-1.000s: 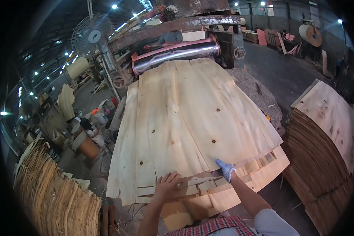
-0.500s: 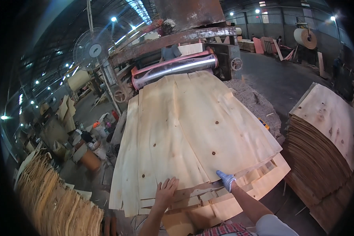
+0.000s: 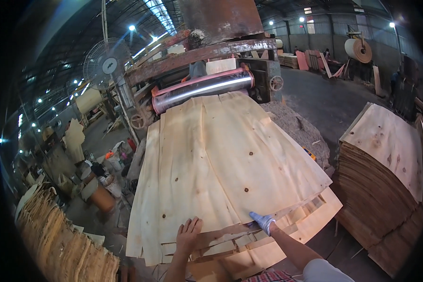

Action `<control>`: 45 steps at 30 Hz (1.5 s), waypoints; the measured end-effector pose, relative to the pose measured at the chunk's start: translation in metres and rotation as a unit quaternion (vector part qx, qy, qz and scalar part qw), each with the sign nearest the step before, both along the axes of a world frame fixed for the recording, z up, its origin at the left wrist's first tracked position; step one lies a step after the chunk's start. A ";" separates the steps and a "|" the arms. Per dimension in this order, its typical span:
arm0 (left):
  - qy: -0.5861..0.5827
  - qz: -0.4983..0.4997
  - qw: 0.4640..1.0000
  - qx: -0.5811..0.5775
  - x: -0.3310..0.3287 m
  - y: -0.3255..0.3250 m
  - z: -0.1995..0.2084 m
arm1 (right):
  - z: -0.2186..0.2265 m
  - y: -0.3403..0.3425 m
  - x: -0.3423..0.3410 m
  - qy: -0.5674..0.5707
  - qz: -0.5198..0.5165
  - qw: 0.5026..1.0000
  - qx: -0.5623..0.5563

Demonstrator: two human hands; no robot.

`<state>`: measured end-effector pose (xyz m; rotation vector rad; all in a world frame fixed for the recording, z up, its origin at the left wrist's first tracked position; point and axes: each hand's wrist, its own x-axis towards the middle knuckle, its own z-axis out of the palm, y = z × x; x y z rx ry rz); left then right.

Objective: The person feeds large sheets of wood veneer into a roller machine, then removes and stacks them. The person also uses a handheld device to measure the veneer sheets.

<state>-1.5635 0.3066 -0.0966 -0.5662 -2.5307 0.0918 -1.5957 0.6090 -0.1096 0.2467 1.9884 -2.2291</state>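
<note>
A large pale wood veneer sheet [image 3: 221, 160] with small dark knots lies on a pile of veneer, coming off a shiny steel roller [image 3: 199, 90]. My left hand [image 3: 188, 235], bare, rests flat with fingers spread on the sheet's near edge. My right hand [image 3: 262, 221], in a white and blue glove, presses on the near edge a little to the right. Broken strips of veneer [image 3: 230, 239] stick out under both hands.
A tall stack of veneer sheets [image 3: 385, 178] stands at the right. Curled veneer scraps [image 3: 56, 244] pile up at the lower left. A standing fan [image 3: 103, 63] and buckets [image 3: 101, 195] are left of the machine. Another person [image 3: 198, 68] stands behind the roller.
The sheet has slid nearer across the pile. Both hands stayed on its near edge and shifted slightly left and lower in view.
</note>
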 end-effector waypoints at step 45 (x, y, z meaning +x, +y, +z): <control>-0.148 0.058 0.949 0.272 0.005 -0.035 -0.025 | -0.082 -0.022 -0.030 -0.107 -0.041 0.993 0.042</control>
